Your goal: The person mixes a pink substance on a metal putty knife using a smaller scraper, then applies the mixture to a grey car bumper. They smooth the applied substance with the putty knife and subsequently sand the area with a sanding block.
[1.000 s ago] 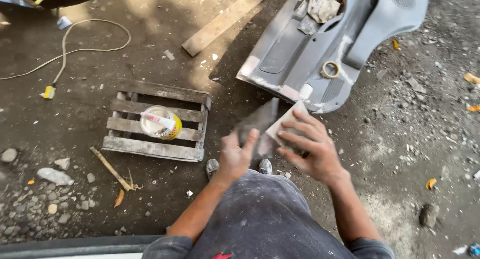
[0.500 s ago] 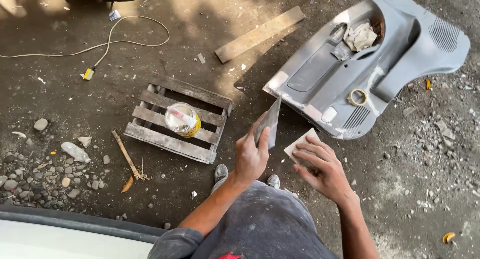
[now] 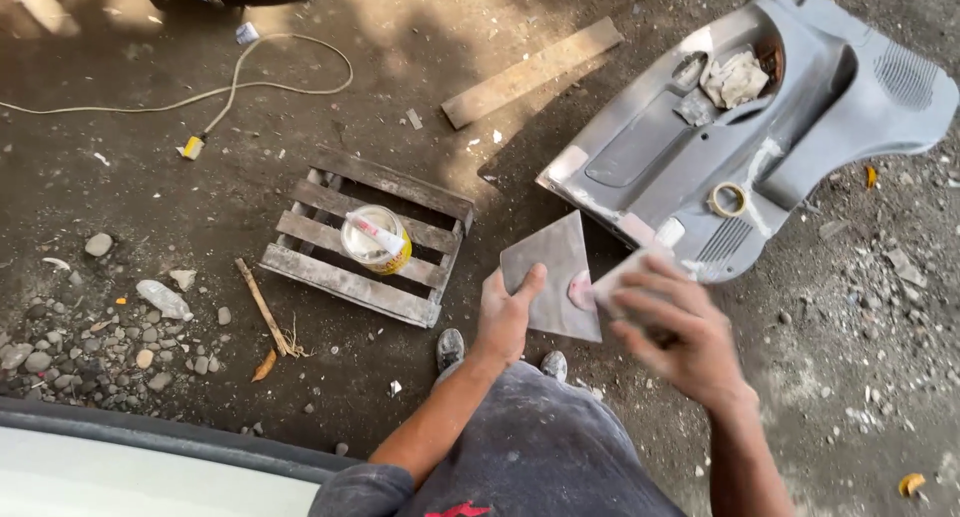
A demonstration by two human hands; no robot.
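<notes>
We hold a flat grey board (image 3: 553,274) in our left hand (image 3: 503,317), thumb pressed on its face, just to the right of the small wooden pallet (image 3: 362,237). Our right hand (image 3: 672,327) grips a pale scraper blade (image 3: 622,280) whose edge touches a pinkish dab of putty (image 3: 580,291) on the board. An open tin (image 3: 373,241) with a tube across its top stands on the pallet. Further right of the pallet lies a grey car door panel (image 3: 760,127) on the dirt.
</notes>
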